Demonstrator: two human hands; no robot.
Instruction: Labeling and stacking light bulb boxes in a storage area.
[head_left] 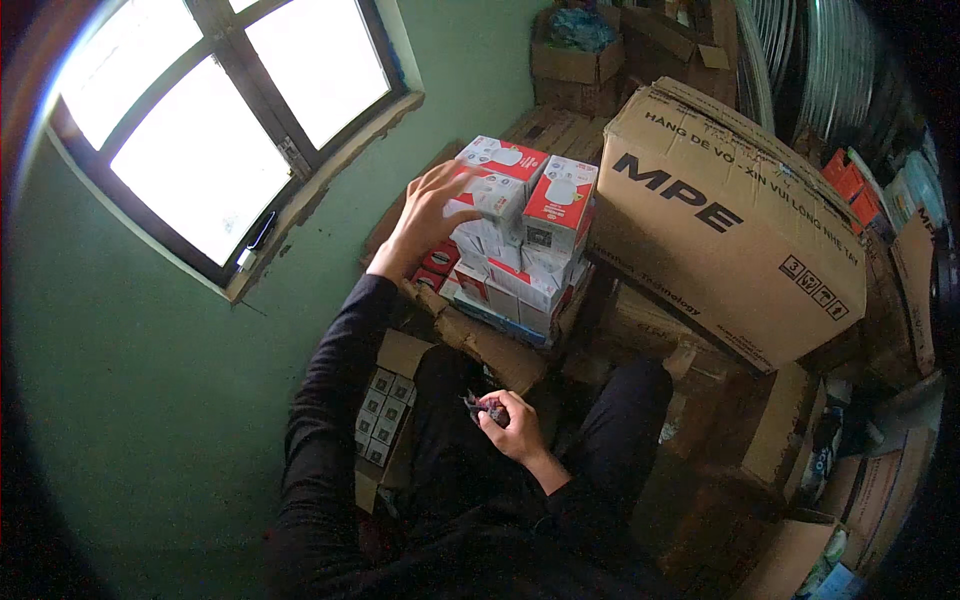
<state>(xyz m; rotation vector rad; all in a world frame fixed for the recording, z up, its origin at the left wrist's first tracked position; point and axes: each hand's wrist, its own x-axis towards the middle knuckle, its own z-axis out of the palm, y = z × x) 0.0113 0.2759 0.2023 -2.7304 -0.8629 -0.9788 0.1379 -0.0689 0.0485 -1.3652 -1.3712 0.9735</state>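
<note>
My left hand reaches to the upper left of a stack of red-and-white product boxes, its fingers curved and apart over the nearest top box; whether they touch it is unclear. My right hand, low between my knees, is closed on a small dark crumpled item, too unclear to identify further. The stack rests in a torn brown carton. Down to the left, beside my leg, an open carton holds several small white boxes packed in rows.
A large cardboard carton lies right of the stack. More cartons are piled behind it and along the right. A bright window with a sill is in the green wall to my left. Coiled translucent material stands at back right.
</note>
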